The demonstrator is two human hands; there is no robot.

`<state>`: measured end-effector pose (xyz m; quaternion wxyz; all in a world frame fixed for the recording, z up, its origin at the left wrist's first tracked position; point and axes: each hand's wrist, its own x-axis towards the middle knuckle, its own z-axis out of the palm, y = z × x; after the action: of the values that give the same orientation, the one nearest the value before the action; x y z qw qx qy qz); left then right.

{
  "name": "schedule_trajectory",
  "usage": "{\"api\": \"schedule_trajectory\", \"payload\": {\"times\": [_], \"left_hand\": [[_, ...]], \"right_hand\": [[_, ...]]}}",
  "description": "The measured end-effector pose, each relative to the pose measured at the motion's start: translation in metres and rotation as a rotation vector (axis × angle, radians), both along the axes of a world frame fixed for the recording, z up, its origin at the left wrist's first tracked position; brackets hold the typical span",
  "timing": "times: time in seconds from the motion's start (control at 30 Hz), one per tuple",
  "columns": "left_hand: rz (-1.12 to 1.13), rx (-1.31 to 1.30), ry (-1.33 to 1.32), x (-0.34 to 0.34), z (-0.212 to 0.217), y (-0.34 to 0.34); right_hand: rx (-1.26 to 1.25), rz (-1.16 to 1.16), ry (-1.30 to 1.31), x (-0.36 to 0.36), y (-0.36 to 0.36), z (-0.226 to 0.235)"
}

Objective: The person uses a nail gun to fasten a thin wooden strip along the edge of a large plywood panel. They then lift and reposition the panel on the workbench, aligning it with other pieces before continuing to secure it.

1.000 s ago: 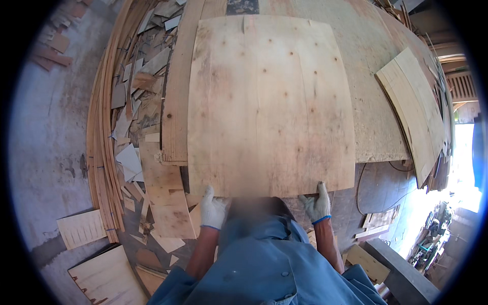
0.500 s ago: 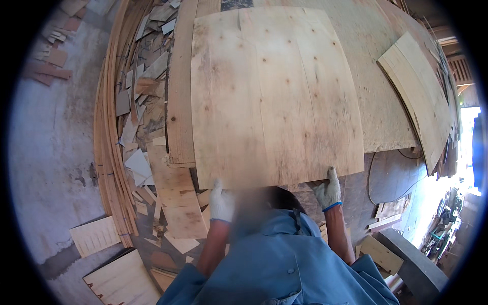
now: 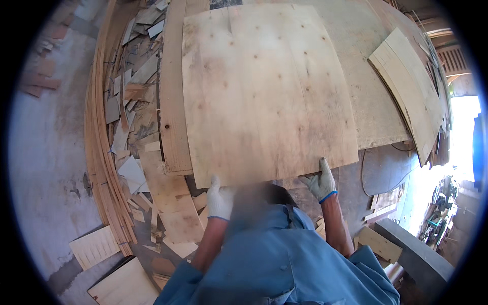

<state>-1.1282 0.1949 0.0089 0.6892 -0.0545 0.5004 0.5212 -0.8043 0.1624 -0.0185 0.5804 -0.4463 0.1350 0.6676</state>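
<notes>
In the head view, the plywood sheet [image 3: 269,101] lies over the bench [image 3: 376,114], its near edge jutting past the bench toward the person. The left hand [image 3: 220,199], in a white glove, pinches the sheet's near edge toward its left corner, thumb on top; its fingers are probably underneath, though a blurred patch beside them makes this hard to confirm. The right hand [image 3: 321,184], gloved alike with a blue cuff, pinches the same edge toward the sheet's right corner, thumb on top and fingers below. Left of the sheet are wood scraps [image 3: 132,173] and, farther out, long wooden strips [image 3: 94,127]. Right of the sheet lies a narrower panel [image 3: 409,91], set at an angle.
</notes>
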Motion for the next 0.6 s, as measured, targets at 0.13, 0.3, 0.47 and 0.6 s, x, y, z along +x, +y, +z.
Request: {"api": "schedule_trajectory", "payload": {"times": [0.13,0.3,0.47,0.6], "left_hand": [[-0.023,-0.042,-0.039,-0.008,0.003,0.012],[-0.02,-0.076,-0.008,-0.006,0.008,0.02],[-0.012,-0.071,-0.043,-0.004,0.014,0.031],[0.018,-0.061,-0.06,-0.01,-0.011,0.032]], "right_hand": [[0.111,0.235,-0.346,0.004,-0.006,-0.019],[0.121,0.148,-0.25,0.003,-0.008,-0.032],[0.0,-0.003,-0.097,-0.007,0.019,-0.007],[0.015,0.089,-0.202,-0.006,0.023,-0.013]]}}
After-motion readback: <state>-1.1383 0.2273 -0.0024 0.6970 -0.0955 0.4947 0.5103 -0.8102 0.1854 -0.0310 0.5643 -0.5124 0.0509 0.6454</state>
